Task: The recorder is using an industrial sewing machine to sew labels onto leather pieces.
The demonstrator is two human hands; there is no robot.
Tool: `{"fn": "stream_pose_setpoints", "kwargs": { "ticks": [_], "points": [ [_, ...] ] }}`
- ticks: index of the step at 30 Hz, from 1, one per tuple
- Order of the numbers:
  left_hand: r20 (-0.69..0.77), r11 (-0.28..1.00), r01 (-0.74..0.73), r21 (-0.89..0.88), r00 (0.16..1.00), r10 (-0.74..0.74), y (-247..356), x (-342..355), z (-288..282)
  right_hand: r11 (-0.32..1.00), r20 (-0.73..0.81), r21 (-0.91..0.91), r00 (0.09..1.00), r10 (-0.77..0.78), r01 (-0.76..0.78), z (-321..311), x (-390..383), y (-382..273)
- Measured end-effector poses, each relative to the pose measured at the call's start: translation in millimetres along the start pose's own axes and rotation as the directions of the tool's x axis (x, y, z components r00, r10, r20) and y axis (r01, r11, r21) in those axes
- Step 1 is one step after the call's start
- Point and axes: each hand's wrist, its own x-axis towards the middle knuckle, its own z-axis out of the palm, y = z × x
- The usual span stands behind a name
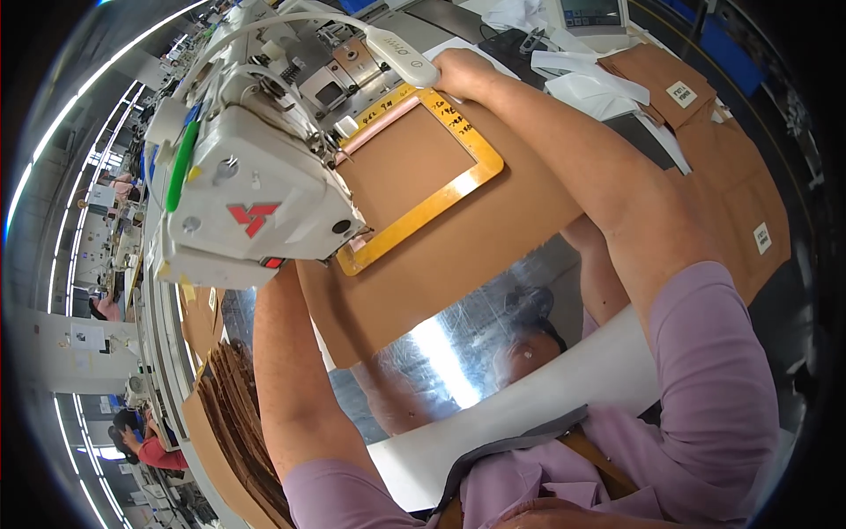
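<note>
A white sewing machine head (229, 176) with a green strip stands left of centre, above a yellow rectangular frame (467, 185) lying on a brown fabric panel (529, 194). A pink strip (388, 123) runs inside the frame's far edge. My right hand (463, 72) is at the frame's far right corner, beside a white handheld-shaped control unit (401, 57), fingers curled on something I cannot make out. My left forearm (291, 370) reaches up under the machine head; that hand and its fingers are hidden behind it.
Brown pieces are stacked at lower left (229, 414) and right (749, 212). White sheets (590, 84), a screen unit (586, 18) and a blue bin (731, 57) sit at the back right. Shiny metal (441, 353) fronts the panel. A person in red (159, 450) works at far left.
</note>
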Motion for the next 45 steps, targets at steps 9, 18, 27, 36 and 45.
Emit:
{"fn": "stream_pose_setpoints", "kwargs": {
  "ticks": [9,18,27,36,45],
  "points": [
    [0.112,0.986,-0.124,-0.107,0.984,0.136,13.1,-12.2,-3.5,0.969,-0.250,0.235,0.968,-0.020,0.081,10.2,46.4,6.9],
    [0.057,0.991,-0.029,-0.128,0.998,0.037,17.1,-67.8,-27.9,0.933,-0.013,0.140,0.943,-0.332,0.330,-58.7,-67.8,17.0],
    [0.244,0.951,-0.179,0.251,0.963,0.117,64.2,-185.1,-47.4,0.920,0.073,-0.084,0.923,-0.377,0.382,-67.3,-210.8,38.2],
    [0.202,0.961,-0.209,0.182,0.964,0.171,59.5,-191.4,-39.0,0.858,0.108,-0.313,0.913,-0.393,0.407,-69.8,-215.2,48.6],
    [0.294,0.931,-0.191,0.312,0.951,0.097,52.9,-188.1,-35.2,0.789,0.038,-0.436,0.884,-0.466,0.434,-72.6,-218.6,45.3]
  ]
}}
